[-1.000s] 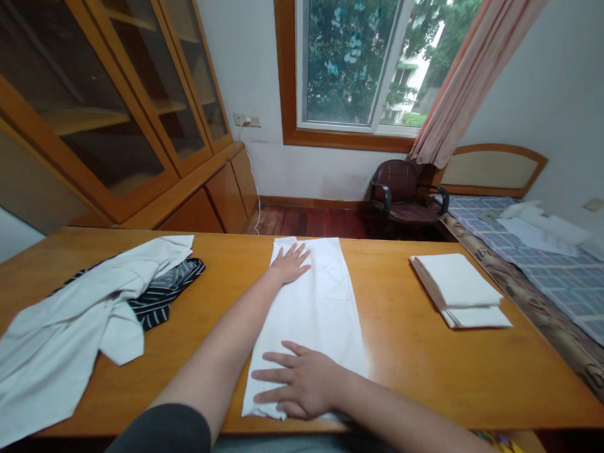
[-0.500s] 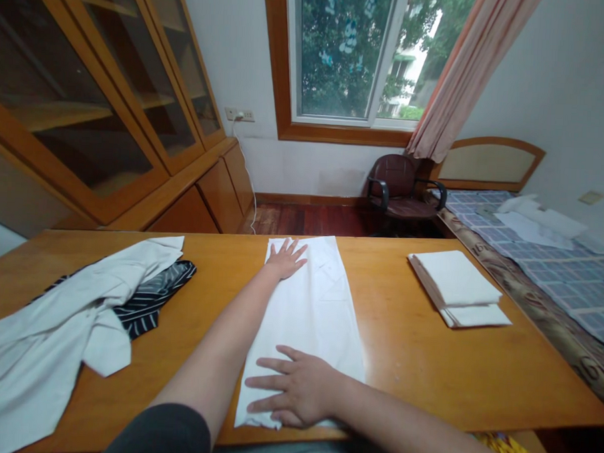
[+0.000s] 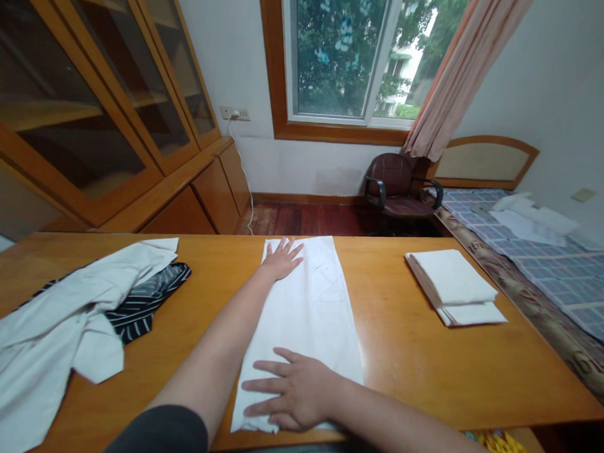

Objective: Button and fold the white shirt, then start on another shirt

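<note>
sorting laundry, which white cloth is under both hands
The long flat cloth mid-table, under left hand and right hand; the crumpled shirt and folded stack lie untouched.

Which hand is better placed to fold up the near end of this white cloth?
Right, probably. The right hand lies flat on the near end of the white cloth; the left hand is stretched out to the far end.

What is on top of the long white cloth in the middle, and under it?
On the white cloth, the left hand lies flat at the far end, the right hand at the near end. Whatever is beneath is covered; only table shows around it.
</note>
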The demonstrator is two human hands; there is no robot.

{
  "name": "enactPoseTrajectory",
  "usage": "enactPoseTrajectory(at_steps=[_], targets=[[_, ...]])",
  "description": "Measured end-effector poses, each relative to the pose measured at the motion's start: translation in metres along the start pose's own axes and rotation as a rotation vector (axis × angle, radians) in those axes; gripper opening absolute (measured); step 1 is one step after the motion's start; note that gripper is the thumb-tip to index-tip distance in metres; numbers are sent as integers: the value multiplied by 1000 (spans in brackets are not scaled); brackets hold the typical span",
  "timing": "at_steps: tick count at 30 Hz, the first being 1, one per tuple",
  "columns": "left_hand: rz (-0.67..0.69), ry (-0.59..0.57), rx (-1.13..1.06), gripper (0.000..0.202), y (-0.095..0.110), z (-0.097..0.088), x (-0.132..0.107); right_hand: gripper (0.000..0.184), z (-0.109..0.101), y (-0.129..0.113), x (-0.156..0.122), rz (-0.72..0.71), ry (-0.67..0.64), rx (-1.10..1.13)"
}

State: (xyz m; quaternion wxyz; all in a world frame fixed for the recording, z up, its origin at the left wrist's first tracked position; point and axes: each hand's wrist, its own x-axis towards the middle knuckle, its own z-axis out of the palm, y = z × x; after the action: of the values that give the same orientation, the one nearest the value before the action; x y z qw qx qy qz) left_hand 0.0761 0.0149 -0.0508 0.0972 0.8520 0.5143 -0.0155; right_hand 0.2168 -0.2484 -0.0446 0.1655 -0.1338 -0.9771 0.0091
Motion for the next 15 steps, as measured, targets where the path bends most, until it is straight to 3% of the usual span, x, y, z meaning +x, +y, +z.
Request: enactPoseTrajectory(at_steps=[5, 11, 15], targets=[[34, 49, 8, 61, -18, 5, -4, 38, -2, -1, 0, 4, -3, -4], [-44, 34, 27, 62, -51, 1, -20, 47, -5, -9, -3, -45, -20, 29], [-111, 6, 14, 63, -62, -6, -31, 47, -7, -14, -4, -52, -44, 64]])
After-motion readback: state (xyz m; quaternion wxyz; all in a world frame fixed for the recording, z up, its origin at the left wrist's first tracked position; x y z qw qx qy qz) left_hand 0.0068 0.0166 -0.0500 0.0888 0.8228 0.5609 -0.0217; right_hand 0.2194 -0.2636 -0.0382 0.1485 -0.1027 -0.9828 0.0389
